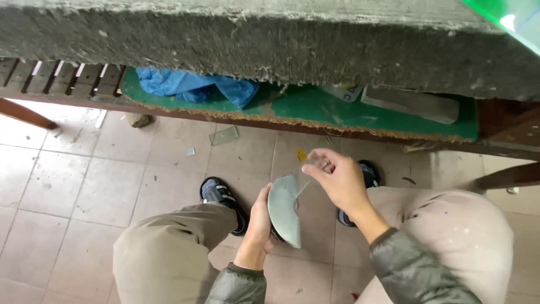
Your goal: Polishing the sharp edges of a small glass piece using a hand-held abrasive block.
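Glass is what I see first in the head view: a curved, half-round piece of pale glass [284, 209] held edge-on between my knees, over the tiled floor [67, 186]. My left hand [260, 225] cups it from below and behind, fingers wrapped round the lower rim, which seems meant to keep the sharp curved edge steady and away from the palm. My right hand [336, 179] sits just above and to the right of the piece, its fingers pinched together near the top edge; whether they nip a small sliver or only touch the rim I cannot tell, as the spot is blurred. Holding the piece low and away from the body looks like a way to let any fragments drop to the floor, where a flat offcut of glass [224, 135] and a few small chips already lie near the desk. The desk [270, 50] fills the top of the view, its thick grey felt edge above a green-lined shelf [315, 107]. On that shelf rest a crumpled blue plastic bag [191, 84] and a grey block [410, 104]. Both my feet in dark sandals [222, 197] are planted on the tiles beneath the hands.
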